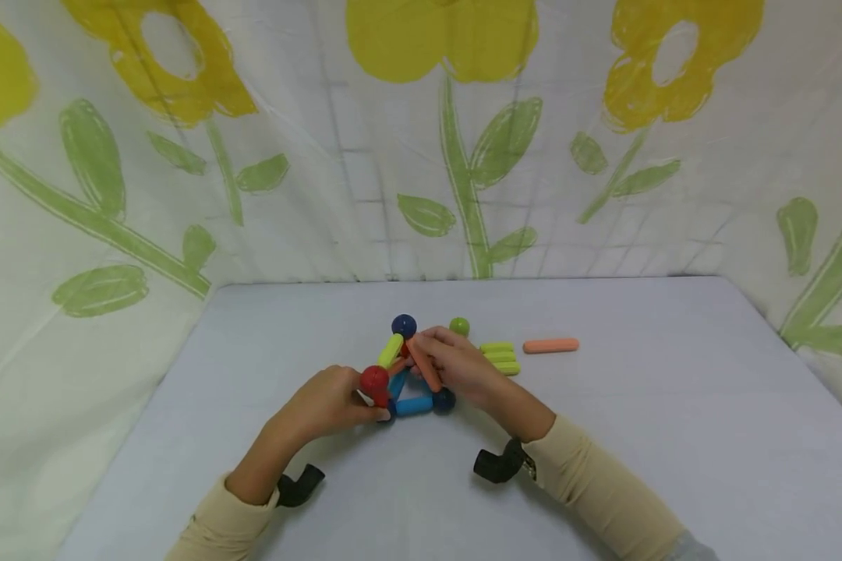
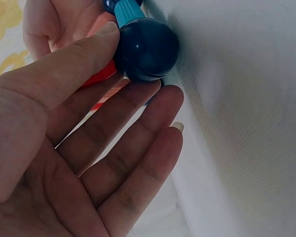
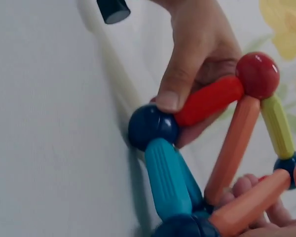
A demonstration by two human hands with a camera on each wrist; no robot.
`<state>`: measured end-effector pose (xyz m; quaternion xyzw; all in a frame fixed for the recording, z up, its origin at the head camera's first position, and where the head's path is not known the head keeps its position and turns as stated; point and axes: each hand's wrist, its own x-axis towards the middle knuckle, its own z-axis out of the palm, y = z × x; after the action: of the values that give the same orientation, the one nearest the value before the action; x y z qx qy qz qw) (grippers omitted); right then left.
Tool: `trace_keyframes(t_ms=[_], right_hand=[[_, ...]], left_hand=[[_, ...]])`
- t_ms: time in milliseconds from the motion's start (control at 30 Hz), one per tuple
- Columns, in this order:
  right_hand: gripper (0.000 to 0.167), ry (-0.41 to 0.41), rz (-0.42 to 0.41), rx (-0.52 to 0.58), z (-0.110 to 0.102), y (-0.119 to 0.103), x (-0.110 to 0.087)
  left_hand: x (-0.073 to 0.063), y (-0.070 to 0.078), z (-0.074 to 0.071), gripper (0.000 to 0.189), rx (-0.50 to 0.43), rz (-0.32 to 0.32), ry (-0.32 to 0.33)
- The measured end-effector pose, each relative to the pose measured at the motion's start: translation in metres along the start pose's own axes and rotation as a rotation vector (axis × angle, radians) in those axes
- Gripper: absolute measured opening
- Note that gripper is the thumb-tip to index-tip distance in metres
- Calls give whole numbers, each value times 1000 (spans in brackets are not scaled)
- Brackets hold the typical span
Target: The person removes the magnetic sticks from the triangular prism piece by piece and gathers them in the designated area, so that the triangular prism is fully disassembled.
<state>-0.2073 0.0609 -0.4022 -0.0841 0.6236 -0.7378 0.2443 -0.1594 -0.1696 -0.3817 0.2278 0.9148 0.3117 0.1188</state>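
Note:
A frame of rod-and-ball magnetic pieces stands on the table between both hands. My left hand (image 1: 330, 401) pinches the near-left dark blue ball (image 2: 148, 49), where a red rod (image 3: 212, 101) rises to a red ball (image 1: 375, 379). From that ball, a yellow-green rod (image 1: 390, 351) runs to a raised blue ball (image 1: 404, 326), and another orange rod (image 3: 234, 148) slants down. Light blue rods (image 1: 415, 406) form the base. My right hand (image 1: 459, 362) pinches an orange rod (image 1: 424, 366) that slopes between the raised ball and the near-right blue ball (image 1: 444, 400).
Behind the right hand sits a green ball (image 1: 459, 326). Several yellow-green rods (image 1: 500, 358) lie side by side to its right, with a loose orange rod (image 1: 550, 345) beyond them. A flower-printed cloth (image 1: 393, 241) hangs behind the white table (image 1: 645, 421).

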Motion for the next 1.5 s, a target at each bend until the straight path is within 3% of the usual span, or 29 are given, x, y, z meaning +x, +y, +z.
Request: trace_keyframes(t_ms=[233, 500, 700, 900, 1000, 1167, 1300, 1400, 1500], right_hand=[[21, -4, -15, 60, 6, -3, -3], [22, -128, -151, 185, 8, -16, -15], [25, -209, -230, 246, 10, -17, -20], [30, -200, -315, 240, 3, -25, -24], [27, -189, -290, 102, -6, -35, -27], [21, -259, -266, -266, -29, -55, -35], [24, -272, -304, -545, -49, -73, -46], [29, -210, -305, -754, -62, -84, -56], [29, -104, -230, -928, -75, -93, -64]], left_hand=[[0, 0, 0, 23, -1, 10, 2], [1, -1, 2, 22, -22, 54, 5], [2, -1, 3, 23, -19, 53, 3], [2, -1, 4, 20, 0, 38, 4], [2, -1, 5, 19, 7, 20, 6], [2, 0, 4, 20, 9, 8, 3], [1, 0, 3, 19, 11, -12, 3], [0, -1, 1, 18, 17, -10, 6], [0, -1, -2, 19, 32, -17, 12]])
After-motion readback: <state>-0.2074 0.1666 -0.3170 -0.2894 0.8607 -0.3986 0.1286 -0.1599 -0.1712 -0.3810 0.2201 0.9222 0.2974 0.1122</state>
